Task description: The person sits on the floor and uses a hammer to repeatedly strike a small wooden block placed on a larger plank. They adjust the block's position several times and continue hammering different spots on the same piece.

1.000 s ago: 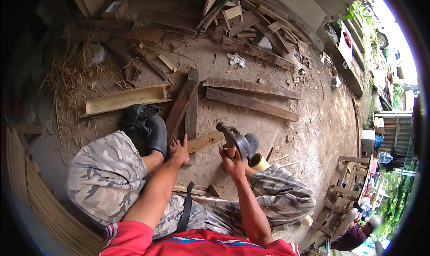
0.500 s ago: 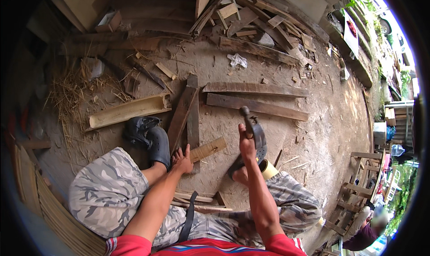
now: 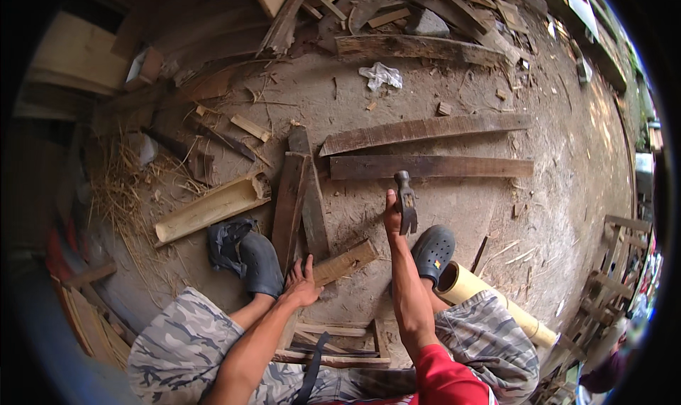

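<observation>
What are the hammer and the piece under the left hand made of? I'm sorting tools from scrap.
The hammer has a dark, dull head, probably steel; its handle is hidden in the right hand. The slat under the left hand looks like raw, unfinished wood: pale, rough grain.

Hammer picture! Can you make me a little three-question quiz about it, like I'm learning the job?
1. True or false: the right hand holds the hammer raised above the ground.
2. What does the left hand press on? A) a short wooden slat B) the white rag C) the bamboo tube
3. Fill in: the black clog beside the hammer arm sits right next to the pale ______ tube.

Key: 1 true. 2 A, the hand rests at the end of the slat. 3 bamboo.
</observation>
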### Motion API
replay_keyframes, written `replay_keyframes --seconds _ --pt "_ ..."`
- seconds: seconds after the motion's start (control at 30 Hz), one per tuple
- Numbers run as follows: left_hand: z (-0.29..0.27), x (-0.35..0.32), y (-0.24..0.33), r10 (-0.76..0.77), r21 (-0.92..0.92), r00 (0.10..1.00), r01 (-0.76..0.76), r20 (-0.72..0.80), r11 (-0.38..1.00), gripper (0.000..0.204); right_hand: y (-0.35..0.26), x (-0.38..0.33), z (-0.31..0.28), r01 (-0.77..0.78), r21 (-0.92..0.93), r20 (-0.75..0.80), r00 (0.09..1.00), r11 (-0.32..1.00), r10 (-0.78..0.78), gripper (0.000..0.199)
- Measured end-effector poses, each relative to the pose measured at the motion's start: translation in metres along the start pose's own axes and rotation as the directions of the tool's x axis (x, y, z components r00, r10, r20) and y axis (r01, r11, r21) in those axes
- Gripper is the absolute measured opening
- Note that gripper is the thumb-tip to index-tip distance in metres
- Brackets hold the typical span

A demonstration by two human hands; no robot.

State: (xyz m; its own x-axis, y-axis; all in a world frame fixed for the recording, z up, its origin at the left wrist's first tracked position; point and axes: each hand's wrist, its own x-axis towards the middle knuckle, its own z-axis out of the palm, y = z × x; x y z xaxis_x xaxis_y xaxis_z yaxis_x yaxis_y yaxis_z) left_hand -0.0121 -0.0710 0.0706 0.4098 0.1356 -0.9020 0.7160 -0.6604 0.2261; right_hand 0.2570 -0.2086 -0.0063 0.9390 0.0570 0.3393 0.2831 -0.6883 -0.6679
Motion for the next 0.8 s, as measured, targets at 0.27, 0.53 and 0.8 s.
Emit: replay_keyframes --seconds 0.27,0.53,0.8 --pt "0.003 0.006 -0.002 0.009 0.034 1.0 -0.01 0.008 0.999 0.111 -0.021 0.044 -0.03 -0.221 0.318 0.245 0.959 0.922 0.146 0.026" --pt "-0.005 0.006 0.0 -0.016 0.028 1.0 0.016 0.002 0.999 0.109 0.016 0.003 -0.015 -0.248 -0.068 0.274 0.926 0.966 0.258 0.034" --pt "-0.007 0.002 0.008 -0.062 0.069 0.995 0.057 0.073 0.996 0.111 0.066 -0.002 -0.024 -0.399 0.278 0.41 0.872 0.874 0.267 0.026"
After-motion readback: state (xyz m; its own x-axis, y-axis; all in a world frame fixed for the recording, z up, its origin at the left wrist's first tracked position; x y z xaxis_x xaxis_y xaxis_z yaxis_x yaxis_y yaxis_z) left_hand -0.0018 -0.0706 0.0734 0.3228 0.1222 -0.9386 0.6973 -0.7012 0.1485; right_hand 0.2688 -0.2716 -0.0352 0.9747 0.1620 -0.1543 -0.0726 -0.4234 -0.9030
